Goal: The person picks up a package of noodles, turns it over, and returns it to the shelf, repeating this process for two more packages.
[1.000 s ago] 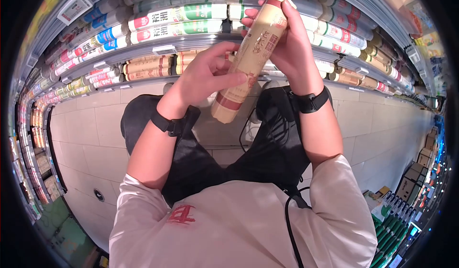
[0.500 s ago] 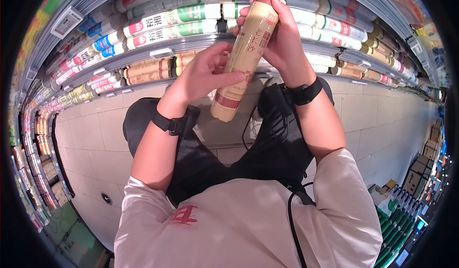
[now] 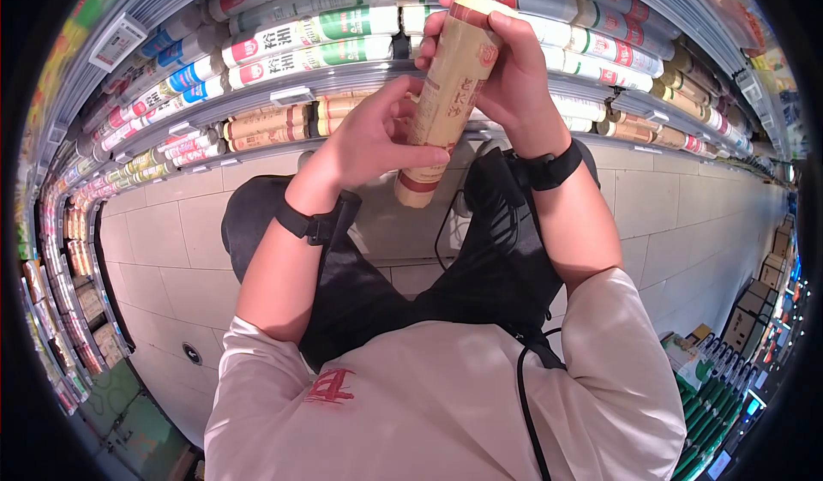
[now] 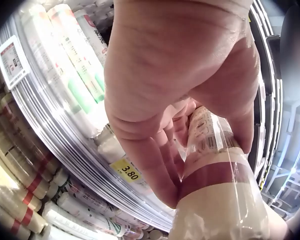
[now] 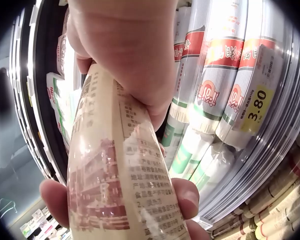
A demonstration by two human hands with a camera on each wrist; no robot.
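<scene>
A long cylindrical noodle pack [image 3: 454, 87] in cream wrapping, with dark red bands near its ends, is held slanted above the person's knees. Its upper end is gripped by the right hand [image 3: 519, 78], thumb on the near side and fingertips showing past the far edge. Lower down, the left hand [image 3: 373, 138] holds the pack between thumb and fingers. In the left wrist view, thumb and fingers lie on either side of the clear-wrapped pack [image 4: 217, 200] by a red band. Small dark print and a red building picture show on the pack [image 5: 105, 185] in the right wrist view.
Shelves ahead are stacked with wrapped noodle packs [image 3: 317, 31], and brown packs [image 3: 266, 128] lie on the lower level. A yellow price label [image 4: 127, 171] reads 3.80. Pale floor tiles [image 3: 163, 232] stretch to both sides, and green-handled goods [image 3: 707, 404] stand at lower right.
The noodle pack has turned about its length, so its printed characters face differently. Its lower end has shifted slightly right and up, with the left thumb moving along. Both hands keep hold.
</scene>
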